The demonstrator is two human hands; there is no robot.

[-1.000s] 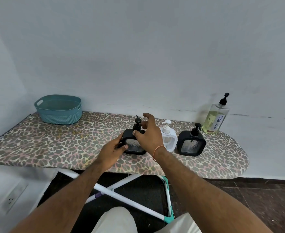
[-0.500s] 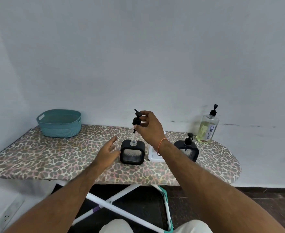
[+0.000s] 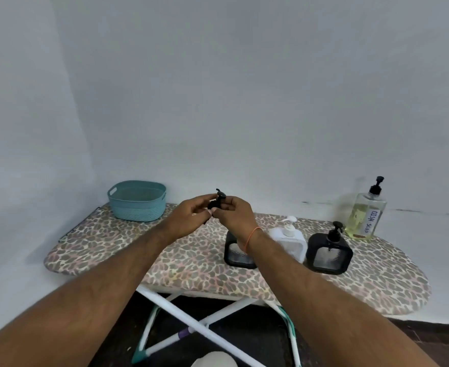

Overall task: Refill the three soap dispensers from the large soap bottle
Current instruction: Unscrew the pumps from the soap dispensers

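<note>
Head view, looking forward and down. Both hands raised above an ironing board with a leopard-print cover, standing against a pale wall. Black pump head held in the air between the two hands, above the board and to the left of the dispensers; right hand pinching it with thumb and fingertips, grip pressed together on it; left hand with fingertips curled in against the same pump head, thumb below. Orange band around the right wrist.

Containers on the board, left to right:
- Teal basket at the far left end, near the wall; contents not discernible from this angle.
- First black dispenser, square with a clear window, partly hidden behind the right wrist; top hidden, so whether open cannot be told; fill level not readable.
- White dispenser, just beside the first and set slightly behind it, white pump in place; body opaque, contents not visible.
- Second black dispenser, just beside the white one, black pump in place; window greyish, fill level unclear.
- Large soap bottle at the far right end, near the wall, clear, upright, black pump on, holding yellowish liquid to roughly two thirds; white label reading "DISH SOAP" on its front.

White crossed legs of the board visible below, over a dark floor.
</note>
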